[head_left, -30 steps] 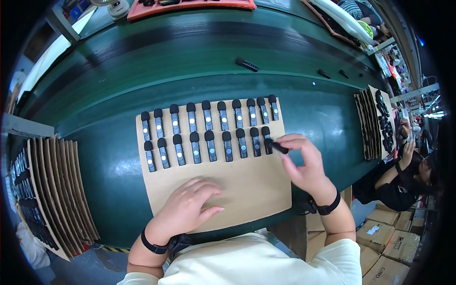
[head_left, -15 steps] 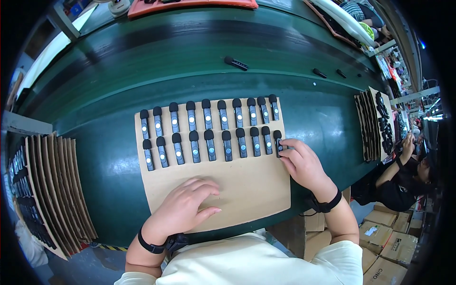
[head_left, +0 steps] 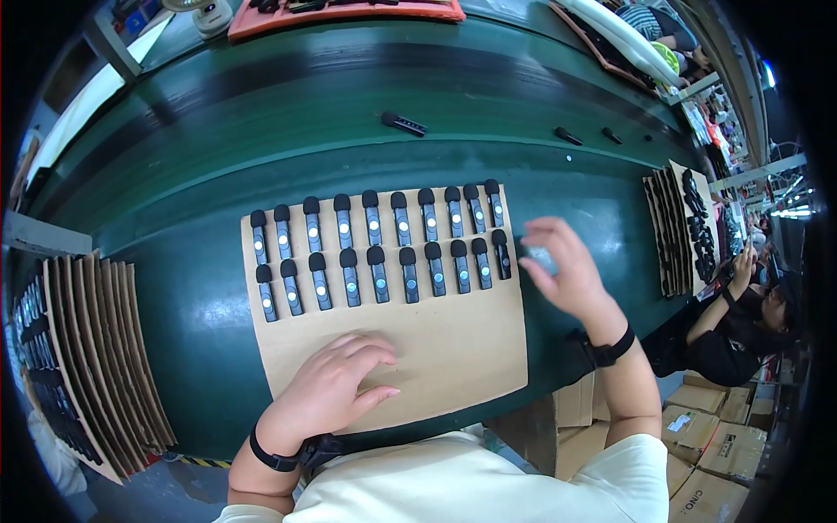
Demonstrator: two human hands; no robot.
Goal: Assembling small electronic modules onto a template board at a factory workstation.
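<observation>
A flat cardboard sheet lies before me, bearing two rows of small black clip-on microphones with foam tips. Most show a pale round spot on the body; the one at the right end of the nearer row shows none. Just beyond the sheet's right edge, my right hand hovers open, thumb and fingers apart and holding nothing. My left hand is over the sheet's near left part, fingers loosely bent and thumb apart, with nothing in it.
Loose microphones lie on the green conveyor belt beyond the sheet. Cardboard sheets stand stacked on edge at left and right. A red tray sits at the far side. Another person works at right, near cartons.
My right hand has let go of the end microphone in the nearer row and moved off to the right. On the belt, the loose microphones have shifted left. My left hand stays nearly still.
</observation>
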